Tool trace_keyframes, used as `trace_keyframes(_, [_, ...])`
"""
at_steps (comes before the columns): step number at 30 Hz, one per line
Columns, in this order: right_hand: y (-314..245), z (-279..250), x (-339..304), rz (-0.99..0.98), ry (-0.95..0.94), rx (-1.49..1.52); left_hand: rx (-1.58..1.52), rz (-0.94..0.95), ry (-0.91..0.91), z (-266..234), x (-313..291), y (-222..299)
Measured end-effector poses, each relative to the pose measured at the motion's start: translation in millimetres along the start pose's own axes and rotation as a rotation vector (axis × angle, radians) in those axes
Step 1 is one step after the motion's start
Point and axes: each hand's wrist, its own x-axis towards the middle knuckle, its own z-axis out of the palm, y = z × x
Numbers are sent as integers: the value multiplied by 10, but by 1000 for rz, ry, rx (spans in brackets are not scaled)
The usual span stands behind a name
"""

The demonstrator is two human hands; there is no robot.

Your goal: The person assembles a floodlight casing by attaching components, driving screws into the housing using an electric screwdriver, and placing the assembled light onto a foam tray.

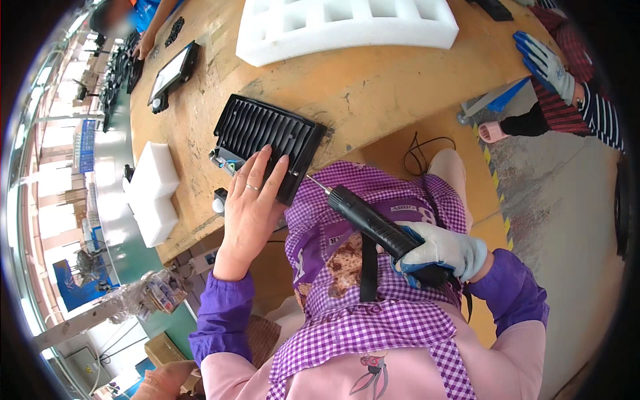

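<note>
A black finned unit (pixel 267 130) lies at the near edge of the table (pixel 393 83), its lower corner reaching out past that edge toward the person's lap. The bare left hand (pixel 253 193), with a ring on one finger, rests on the unit's lower part, fingers stretched out and slightly apart over the fins; the thumb is hidden, so I cannot tell whether this grip clasps the unit or only lies on it. A small metal fitting and thin wires show beside these fingers, at the unit's left side. The right hand, in a white and blue glove (pixel 443 253), has its grip closed around the rear of a black powered screwdriver (pixel 373 223). The slim bit points at the unit's right edge; whether its tip touches cannot be made out. Below the tool is the person's purple checked apron (pixel 373 327), and a dark cable (pixel 417 157) loops beyond it. Left of the unit, white foam blocks (pixel 157 193) stand by the table's left edge. Farther up lies a black device with a pale panel (pixel 172 73), well apart from the unit, and a co-worker's bare hand (pixel 146 45) is near it. A large white foam tray (pixel 347 37) with square pockets sits at the far side, and another co-worker's gloved hand (pixel 547 70) is at the right.
</note>
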Motion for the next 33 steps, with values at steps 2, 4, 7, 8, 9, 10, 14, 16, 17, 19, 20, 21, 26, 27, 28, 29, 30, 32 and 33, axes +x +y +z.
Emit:
trace_keyframes(2, [71,-25,27,-35,-33,51,-1,-19,-17,-13,-6,15])
trace_keyframes(4, [63,-30,41,-37,-61,49,12,-13,-23,-12,-6,18])
trace_keyframes(7, [57,-37,62,-25,-91,51,8,-18,-18,-2,-26,4])
trace_keyframes(8, [58,-42,75,-17,-97,60,-2,-24,-11,-3,-30,-3])
trace_keyframes(9, [61,-48,82,-19,-99,60,1,-24,-11,-13,-26,6])
trace_keyframes(10, [64,-53,86,-19,-109,93,10,-31,-20,-24,-19,21])
trace_keyframes(14, [69,-52,103,-29,-122,157,-6,-24,-14,-42,-6,17])
trace_keyframes(16, [79,-68,79,-11,-120,186,-20,-31,8,-104,-28,167])
trace_keyframes(17, [80,-82,57,0,-114,220,-33,-30,27,-145,-48,259])
trace_keyframes(19, [134,-127,62,-35,-184,258,-277,-91,106,-117,-287,413])
trace_keyframes(20, [148,-149,76,-78,-262,291,-547,-193,106,-37,-384,488])
trace_keyframes(21, [139,-141,99,-67,-261,278,-1107,-397,-24,10,-344,639])
trace_keyframes(26, [-11,-84,75,49,-137,106,-2174,-620,-133,373,-105,1081])
trace_keyframes(27, [64,-62,105,-214,-23,-175,-2115,-680,-55,393,-92,1136])
trace_keyframes(28, [7,-40,10,-184,89,-229,-2124,-673,-41,434,-76,1178])
trace_keyframes(29, [-112,83,-62,-240,203,-431,-2091,-748,-26,477,-89,1206])
trace_keyframes(30, [-180,197,-111,-299,324,-630,-2061,-816,-22,516,-92,1234])
trace_keyframes(32, [-145,261,-100,-151,390,-532,-2064,-794,-45,536,-57,1221])
trace_keyframes(33, [-121,258,-79,-150,390,-485,-2081,-783,-53,514,-33,1209])
